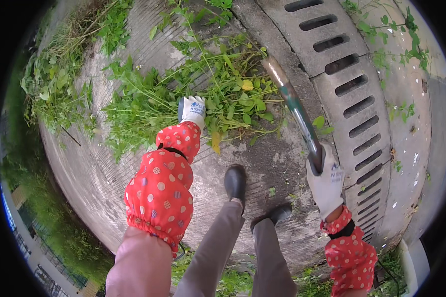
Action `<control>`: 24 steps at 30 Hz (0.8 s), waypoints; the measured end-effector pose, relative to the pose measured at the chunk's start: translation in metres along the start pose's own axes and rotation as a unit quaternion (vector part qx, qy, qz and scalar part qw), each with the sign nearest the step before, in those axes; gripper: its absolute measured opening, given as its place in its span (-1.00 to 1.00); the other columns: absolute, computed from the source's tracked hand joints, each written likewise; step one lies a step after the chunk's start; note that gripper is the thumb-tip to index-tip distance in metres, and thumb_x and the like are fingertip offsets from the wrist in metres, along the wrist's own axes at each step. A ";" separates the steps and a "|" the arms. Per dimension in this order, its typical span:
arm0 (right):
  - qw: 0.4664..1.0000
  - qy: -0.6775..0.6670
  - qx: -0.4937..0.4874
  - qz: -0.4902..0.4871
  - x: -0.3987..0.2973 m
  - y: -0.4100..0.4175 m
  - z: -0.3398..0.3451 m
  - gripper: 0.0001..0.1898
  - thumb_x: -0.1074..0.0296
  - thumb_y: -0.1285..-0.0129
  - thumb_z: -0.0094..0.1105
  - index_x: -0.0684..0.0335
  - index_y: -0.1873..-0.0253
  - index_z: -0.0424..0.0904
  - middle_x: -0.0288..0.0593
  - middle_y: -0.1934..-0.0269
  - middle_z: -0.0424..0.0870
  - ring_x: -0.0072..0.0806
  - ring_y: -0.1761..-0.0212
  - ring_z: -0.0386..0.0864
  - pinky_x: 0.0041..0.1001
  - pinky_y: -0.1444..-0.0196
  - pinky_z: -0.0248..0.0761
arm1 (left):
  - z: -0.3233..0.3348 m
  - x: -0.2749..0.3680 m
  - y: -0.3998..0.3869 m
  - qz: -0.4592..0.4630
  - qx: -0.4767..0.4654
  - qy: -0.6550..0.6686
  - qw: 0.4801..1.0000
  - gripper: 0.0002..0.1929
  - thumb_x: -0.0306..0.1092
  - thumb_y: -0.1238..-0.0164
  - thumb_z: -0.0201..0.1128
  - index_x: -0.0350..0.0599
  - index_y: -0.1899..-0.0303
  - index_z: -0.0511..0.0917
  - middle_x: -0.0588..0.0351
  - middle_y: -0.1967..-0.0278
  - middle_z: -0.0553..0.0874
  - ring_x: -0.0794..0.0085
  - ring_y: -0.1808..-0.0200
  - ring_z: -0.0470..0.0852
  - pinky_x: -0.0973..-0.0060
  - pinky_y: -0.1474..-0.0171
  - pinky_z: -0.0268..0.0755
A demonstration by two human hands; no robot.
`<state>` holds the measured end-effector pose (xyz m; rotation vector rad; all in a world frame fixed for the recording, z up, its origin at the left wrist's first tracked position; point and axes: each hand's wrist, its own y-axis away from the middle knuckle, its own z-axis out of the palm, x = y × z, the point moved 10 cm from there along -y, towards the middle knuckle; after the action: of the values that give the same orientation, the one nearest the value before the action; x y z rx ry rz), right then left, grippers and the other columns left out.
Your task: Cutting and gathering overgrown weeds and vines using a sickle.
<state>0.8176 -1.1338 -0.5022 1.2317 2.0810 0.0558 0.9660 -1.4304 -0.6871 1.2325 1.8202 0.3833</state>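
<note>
My left hand (pixel 193 110), in a white glove with a grey coating, is curled around stems in a heap of leafy green weeds (pixel 230 92). Its fingertips are hidden from above. The weeds lie across the concrete ground, some leaves yellowed. On the right, my right hand (pixel 326 183), gloved the same way, grips the end of a tool handle (pixel 297 107), worn and partly green. From the handle's far end a thin, dark blade, like a sickle's, runs up and left over the weeds; leaves partly cover it.
A concrete drain cover (pixel 345 83) with slots runs along the right, beside a wall (pixel 412 148) with creeping plants. Another weed pile (pixel 55 81) lies at left. My dark shoes (pixel 235 182) stand on grooved concrete below the heap. A hedge (pixel 48 215) borders the far left.
</note>
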 end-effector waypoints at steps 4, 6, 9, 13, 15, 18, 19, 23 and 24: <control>0.992 0.107 -0.058 0.021 0.014 -0.098 0.041 -0.66 0.28 -0.14 0.09 0.22 0.00 0.34 0.05 0.29 0.61 -0.05 0.27 0.58 -0.21 0.16 0.42 | -0.010 0.020 -0.011 0.019 -0.036 0.020 0.999 -0.38 -0.09 0.17 0.40 -0.12 0.00 0.42 0.17 0.13 0.56 0.31 0.05 0.53 0.35 0.03 0.34; 0.989 0.112 -0.066 0.068 0.090 -0.020 0.075 -0.61 0.28 -0.11 0.11 0.21 -0.04 0.31 0.05 0.27 0.61 -0.06 0.25 0.58 -0.23 0.14 0.42 | -0.001 0.014 -0.001 0.001 -0.063 0.034 0.997 -0.26 0.00 0.21 0.44 -0.19 -0.04 0.38 0.13 0.07 0.54 0.32 -0.01 0.50 0.37 -0.02 0.32; 0.949 0.158 -0.134 0.236 0.188 0.161 0.043 -0.58 0.28 -0.11 0.12 0.20 -0.08 0.30 0.05 0.30 0.58 -0.05 0.28 0.57 -0.15 0.20 0.40 | 0.018 0.011 0.020 0.003 -0.027 0.052 0.998 -0.51 -0.15 0.00 0.27 -0.18 0.02 0.44 0.10 0.09 0.55 0.30 0.01 0.51 0.36 -0.05 0.29; 0.936 0.157 -0.146 0.281 0.227 0.220 -0.021 -0.61 0.29 -0.13 0.14 0.25 -0.06 0.38 0.04 0.37 0.58 -0.05 0.35 0.56 -0.18 0.28 0.39 | 0.025 0.050 0.019 0.030 -0.059 0.119 0.991 -0.68 -0.29 -0.08 0.16 -0.16 0.10 0.50 0.06 0.14 0.58 0.27 0.04 0.52 0.35 -0.06 0.27; 0.973 0.171 -0.056 0.145 0.180 0.182 -0.036 -0.63 0.32 -0.13 0.14 0.23 -0.05 0.38 0.03 0.38 0.58 -0.06 0.37 0.57 -0.20 0.32 0.40 | 0.010 0.052 0.020 0.034 -0.019 0.099 0.994 -0.68 -0.28 -0.08 0.16 -0.14 0.10 0.51 0.05 0.16 0.60 0.26 0.03 0.53 0.36 -0.05 0.27; 0.992 0.015 -0.059 0.110 0.101 0.070 -0.007 -0.66 0.42 -0.09 0.16 0.23 0.00 0.39 0.02 0.33 0.58 -0.06 0.31 0.57 -0.24 0.27 0.41 | 0.021 0.031 0.020 0.021 -0.051 0.086 0.995 -0.67 -0.27 -0.08 0.16 -0.14 0.09 0.51 0.06 0.14 0.60 0.26 0.02 0.54 0.37 -0.03 0.29; 0.999 0.002 -0.019 0.048 0.062 0.029 0.001 -0.66 0.39 -0.09 0.16 0.22 0.01 0.38 0.01 0.32 0.58 -0.06 0.29 0.57 -0.24 0.26 0.42 | 0.027 0.023 0.022 0.019 -0.053 0.075 0.996 -0.67 -0.27 -0.08 0.16 -0.14 0.09 0.51 0.06 0.14 0.60 0.26 0.02 0.54 0.37 -0.03 0.29; 0.997 0.039 -0.049 0.053 0.045 -0.054 0.044 -0.62 0.28 -0.09 0.14 0.20 -0.02 0.35 0.07 0.26 0.59 -0.03 0.24 0.56 -0.18 0.19 0.40 | -0.011 0.034 0.029 0.033 -0.091 0.090 0.991 -0.61 -0.20 -0.11 0.16 -0.10 0.02 0.50 0.10 0.09 0.60 0.32 0.00 0.55 0.38 -0.04 0.30; 0.995 0.078 -0.036 0.051 0.065 -0.020 0.058 -0.60 0.26 -0.10 0.13 0.23 -0.04 0.35 0.09 0.24 0.59 -0.05 0.22 0.57 -0.19 0.16 0.41 | 0.001 0.018 0.030 0.024 -0.094 0.077 0.992 -0.62 -0.20 -0.11 0.16 -0.11 0.02 0.50 0.10 0.09 0.60 0.32 0.00 0.55 0.39 -0.04 0.30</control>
<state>0.8169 -1.1113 -0.5887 1.3261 2.1264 0.2790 0.9821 -1.4018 -0.6764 1.1438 1.8394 0.6782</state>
